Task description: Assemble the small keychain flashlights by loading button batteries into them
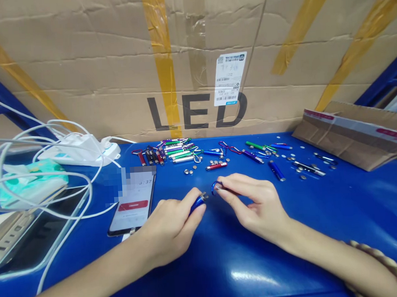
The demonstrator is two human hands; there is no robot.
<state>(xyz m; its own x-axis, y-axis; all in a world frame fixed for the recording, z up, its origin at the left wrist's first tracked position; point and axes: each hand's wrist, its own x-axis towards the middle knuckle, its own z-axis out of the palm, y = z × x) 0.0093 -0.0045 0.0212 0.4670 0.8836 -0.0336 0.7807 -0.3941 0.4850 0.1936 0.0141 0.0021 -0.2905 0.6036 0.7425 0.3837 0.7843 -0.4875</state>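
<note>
Far left of the counter (225, 263): a white power strip (84, 148) with looping white cables (70, 205), a green tissue pack (32, 181), and, nearer the middle, a phone (134, 199) lying face up.

Centre left: the left hand (171, 226), its fingers closed on a blue tube (197, 203). The tube's long axis runs from near-left to far-right, and its silvery tip points at the other hand.

Centre right: the right hand (255, 203), thumb and forefinger pinched on a blue clip piece (216, 186), whose loop faces left. The clip piece lies just right of and slightly beyond the tube's tip. The two are close but apart, and each hand is about equally near the gap.

Behind the hands: a row of small coloured torches (172, 152), loose button cells (189, 170), one red torch (216, 166) and a spare blue barrel (276, 170).

Far edge: a large cardboard box (192, 54) printed "LED".

Far right: a small open carton (352, 134).
</note>
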